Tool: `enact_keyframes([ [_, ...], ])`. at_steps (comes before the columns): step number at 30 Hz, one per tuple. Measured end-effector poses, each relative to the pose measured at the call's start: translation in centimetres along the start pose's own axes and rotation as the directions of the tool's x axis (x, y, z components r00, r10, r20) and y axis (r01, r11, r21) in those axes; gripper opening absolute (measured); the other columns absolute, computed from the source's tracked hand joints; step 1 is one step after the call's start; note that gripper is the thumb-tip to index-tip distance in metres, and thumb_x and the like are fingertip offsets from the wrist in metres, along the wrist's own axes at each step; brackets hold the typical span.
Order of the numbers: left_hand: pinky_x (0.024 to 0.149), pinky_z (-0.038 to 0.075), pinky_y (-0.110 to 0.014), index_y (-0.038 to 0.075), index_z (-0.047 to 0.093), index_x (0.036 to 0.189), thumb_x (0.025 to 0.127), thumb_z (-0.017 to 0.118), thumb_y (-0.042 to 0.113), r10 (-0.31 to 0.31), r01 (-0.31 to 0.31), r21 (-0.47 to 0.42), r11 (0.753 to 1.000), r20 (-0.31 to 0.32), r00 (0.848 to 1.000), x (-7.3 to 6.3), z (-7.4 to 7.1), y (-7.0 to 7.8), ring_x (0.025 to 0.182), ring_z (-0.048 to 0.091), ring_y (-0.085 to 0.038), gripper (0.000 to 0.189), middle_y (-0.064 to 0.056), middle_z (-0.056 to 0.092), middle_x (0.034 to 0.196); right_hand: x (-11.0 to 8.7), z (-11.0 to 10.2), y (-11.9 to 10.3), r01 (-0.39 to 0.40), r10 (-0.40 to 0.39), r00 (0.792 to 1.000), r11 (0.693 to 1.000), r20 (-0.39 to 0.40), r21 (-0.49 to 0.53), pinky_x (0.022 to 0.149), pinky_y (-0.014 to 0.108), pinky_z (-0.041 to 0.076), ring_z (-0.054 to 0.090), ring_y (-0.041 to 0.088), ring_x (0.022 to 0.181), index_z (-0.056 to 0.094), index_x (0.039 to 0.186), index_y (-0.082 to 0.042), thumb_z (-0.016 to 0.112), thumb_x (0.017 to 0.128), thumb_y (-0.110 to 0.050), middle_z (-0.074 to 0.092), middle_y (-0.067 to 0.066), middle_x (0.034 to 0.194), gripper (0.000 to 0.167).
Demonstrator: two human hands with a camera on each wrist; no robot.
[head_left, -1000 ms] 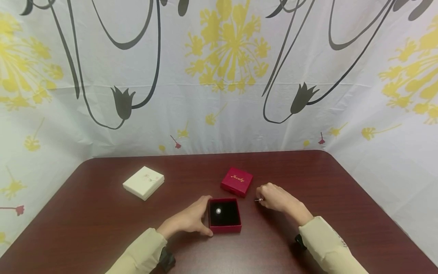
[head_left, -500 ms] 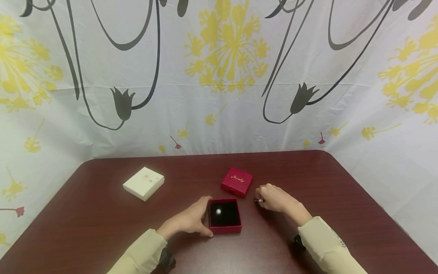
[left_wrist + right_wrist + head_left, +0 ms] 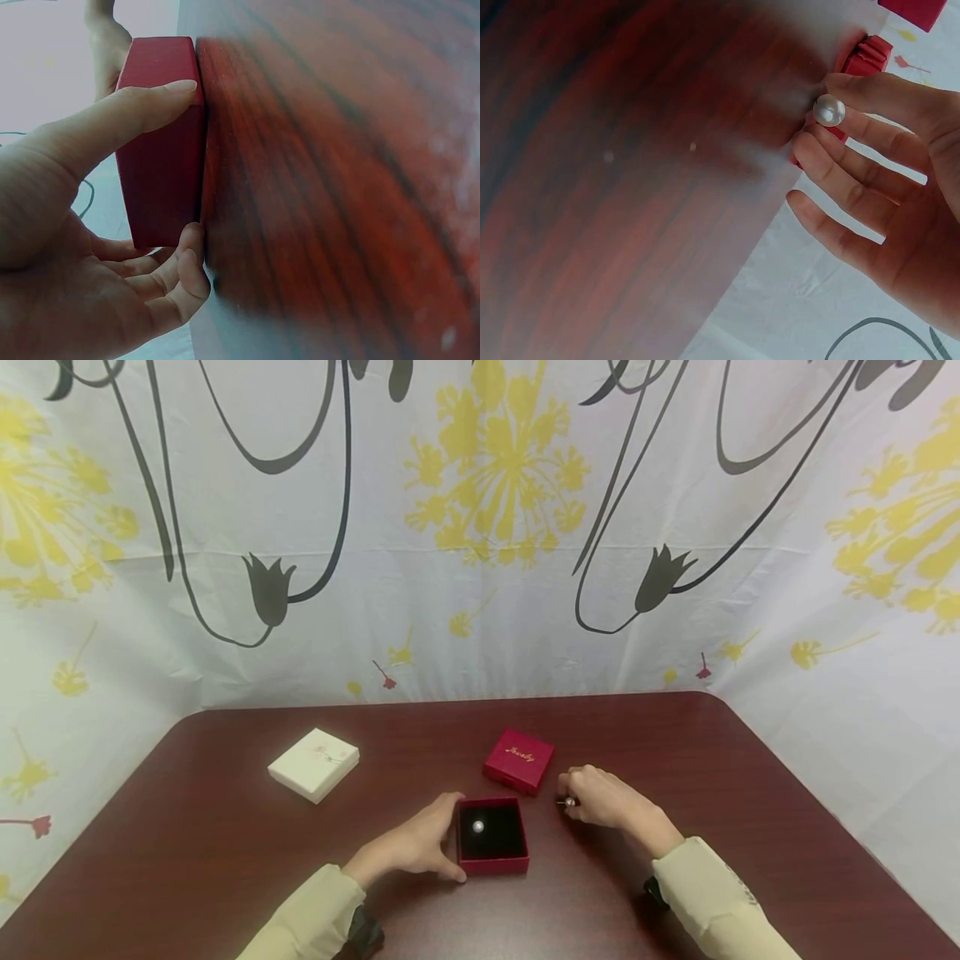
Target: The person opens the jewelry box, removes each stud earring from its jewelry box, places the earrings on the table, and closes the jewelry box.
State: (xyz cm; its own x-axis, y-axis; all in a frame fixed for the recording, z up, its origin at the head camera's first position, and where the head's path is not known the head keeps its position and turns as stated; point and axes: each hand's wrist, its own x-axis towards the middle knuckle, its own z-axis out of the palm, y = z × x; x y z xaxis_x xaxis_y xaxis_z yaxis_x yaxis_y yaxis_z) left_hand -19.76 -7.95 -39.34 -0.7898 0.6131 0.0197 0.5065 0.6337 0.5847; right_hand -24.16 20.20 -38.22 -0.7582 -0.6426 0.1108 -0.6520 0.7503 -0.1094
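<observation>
My left hand (image 3: 420,843) grips the left side of an open red jewelry box (image 3: 492,865), thumb at the near corner and fingers at the far one. In the left wrist view the thumb lies along the wall of the red box (image 3: 161,172). One white pearl (image 3: 478,827) sits on the black padding inside, left of centre. To the right of the box, just above the table, my right hand (image 3: 603,797) pinches a pearl earring (image 3: 829,110) between thumb and fingertips. A thin post points left from it in the head view.
Behind the open box lies its red lid (image 3: 520,760) with gold lettering. A closed white box (image 3: 315,765) stands at the back left of the dark wooden table (image 3: 187,843). A patterned curtain (image 3: 480,635) hangs along the table's back edge.
Both hands stay in place. The pearl earring turns slightly in my right fingers. The whole head view shifts a little downward.
</observation>
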Motion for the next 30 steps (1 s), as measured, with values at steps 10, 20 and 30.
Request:
enact_keyframes([
  [10, 0.097, 0.034, -0.043, -0.011, 0.028, 0.127, 0.057, 0.082, 0.022, -0.005, 0.005, 0.006, 1.0, 0.008, 1.0, 0.0, 0.1, -0.1, 0.112, 0.042, -0.028, 0.094, -0.019, 0.04, 0.123, 0.0, -0.2, -0.3, -0.001, 0.001, 1.0, 1.0, -0.026, -0.031, 0.048, 0.022, 0.04, 0.044, 0.01, 0.057, 0.057, 0.077, -0.004, 0.073, 0.068, -0.01, 0.046, 0.0, 0.067, 0.02],
  [20, 0.094, 0.036, -0.042, -0.011, 0.029, 0.126, 0.057, 0.083, 0.023, 0.001, -0.001, -0.001, 1.0, 0.008, 1.0, -0.1, 0.0, -0.1, 0.105, 0.044, -0.025, 0.094, -0.017, 0.041, 0.12, 0.5, -0.8, -1.3, 0.038, -0.045, 0.993, 0.997, -0.105, -0.072, 0.051, 0.023, 0.043, 0.043, 0.009, 0.057, 0.058, 0.087, 0.0, 0.072, 0.071, -0.016, 0.048, 0.002, 0.071, 0.026],
  [30, 0.095, 0.035, -0.043, -0.01, 0.029, 0.127, 0.057, 0.082, 0.024, -0.002, 0.001, 0.008, 1.0, 0.008, 1.0, 0.0, 0.0, -0.2, 0.108, 0.043, -0.026, 0.094, -0.017, 0.041, 0.121, 1.2, -1.3, -3.0, 0.102, -0.117, 0.975, 0.991, -0.188, -0.091, 0.063, 0.027, 0.05, 0.054, 0.014, 0.07, 0.059, 0.095, -0.001, 0.072, 0.072, -0.019, 0.054, 0.006, 0.084, 0.032],
])
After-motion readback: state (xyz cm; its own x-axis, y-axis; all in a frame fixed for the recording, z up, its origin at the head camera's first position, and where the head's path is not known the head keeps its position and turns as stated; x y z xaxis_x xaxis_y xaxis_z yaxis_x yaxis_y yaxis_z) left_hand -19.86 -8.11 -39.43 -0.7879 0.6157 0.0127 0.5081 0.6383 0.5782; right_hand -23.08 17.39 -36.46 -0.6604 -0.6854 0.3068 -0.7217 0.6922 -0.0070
